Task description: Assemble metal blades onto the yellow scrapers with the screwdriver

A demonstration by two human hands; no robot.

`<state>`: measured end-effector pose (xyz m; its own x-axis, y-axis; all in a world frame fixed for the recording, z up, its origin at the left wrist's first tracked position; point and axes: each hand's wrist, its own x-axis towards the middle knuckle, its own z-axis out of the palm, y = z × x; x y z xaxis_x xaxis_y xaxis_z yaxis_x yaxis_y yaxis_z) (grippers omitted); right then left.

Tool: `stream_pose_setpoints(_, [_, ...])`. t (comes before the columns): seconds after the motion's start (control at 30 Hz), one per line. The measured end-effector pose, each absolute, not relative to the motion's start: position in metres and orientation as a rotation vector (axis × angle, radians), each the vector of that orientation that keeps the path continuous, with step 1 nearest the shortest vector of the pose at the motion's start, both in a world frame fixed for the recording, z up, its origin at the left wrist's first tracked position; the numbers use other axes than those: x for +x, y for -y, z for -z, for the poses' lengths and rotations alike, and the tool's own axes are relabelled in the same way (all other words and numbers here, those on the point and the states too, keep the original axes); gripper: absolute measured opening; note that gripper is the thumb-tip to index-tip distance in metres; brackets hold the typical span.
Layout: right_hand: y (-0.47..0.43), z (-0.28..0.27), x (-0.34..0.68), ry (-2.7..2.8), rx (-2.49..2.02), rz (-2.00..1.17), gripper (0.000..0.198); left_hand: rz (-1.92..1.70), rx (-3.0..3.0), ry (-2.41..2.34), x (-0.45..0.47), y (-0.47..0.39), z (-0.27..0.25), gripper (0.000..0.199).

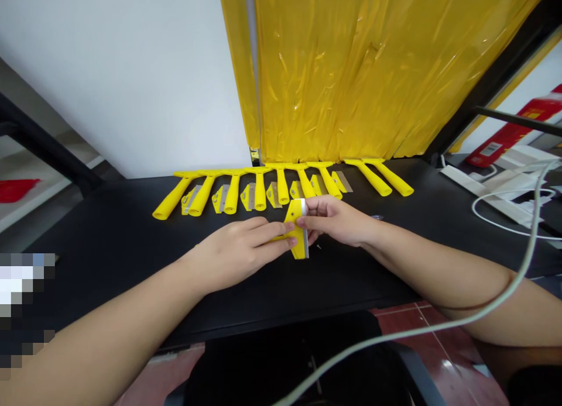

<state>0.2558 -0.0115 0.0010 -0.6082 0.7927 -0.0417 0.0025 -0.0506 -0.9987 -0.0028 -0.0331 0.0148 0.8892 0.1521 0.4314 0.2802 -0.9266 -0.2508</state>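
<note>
A yellow scraper [298,247] with a grey metal blade along its right side is held up over the black table, blade edge upright. My left hand [239,245] is closed on its left side, fingers extended across the yellow plate. My right hand [336,219] pinches the plate and blade from the right, thumb in front and fingers partly hidden behind. A small hole shows in the plate's upper part. Just right of the blade, a tiny screw-like piece [319,247] lies on the table.
Several yellow handles [234,194] line the table's back, with yellow scraper heads and blades [250,196] among them. Behind stand a white panel [153,72] and a yellow plastic curtain [351,72]. A pale cable [395,334] crosses the right foreground. White power strips [483,195] lie at right.
</note>
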Motion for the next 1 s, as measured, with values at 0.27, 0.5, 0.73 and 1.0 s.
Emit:
stream_pose_setpoints(0.27, [0.0056,0.0025,0.2586,1.627,-0.868,-1.661,0.029,0.558,-2.618,0.645,-0.0043,0.0331,-0.014,0.035])
stream_pose_setpoints(0.5, [0.0035,0.0039,0.2617,1.662,-0.821,-1.682,0.03,0.38,-2.634,0.591,-0.0078,0.0312,-0.0151,0.048])
stream_pose_setpoints(0.73, [0.0029,0.0042,0.2645,1.675,-0.818,-1.677,0.033,0.459,-2.64,0.588,-0.0057,0.0336,-0.0168,0.037])
stream_pose_setpoints(1.0, [0.0016,0.0073,0.2638,1.615,-0.834,-1.676,0.034,0.477,-2.652,0.669,-0.0017,0.037,-0.0171,0.034])
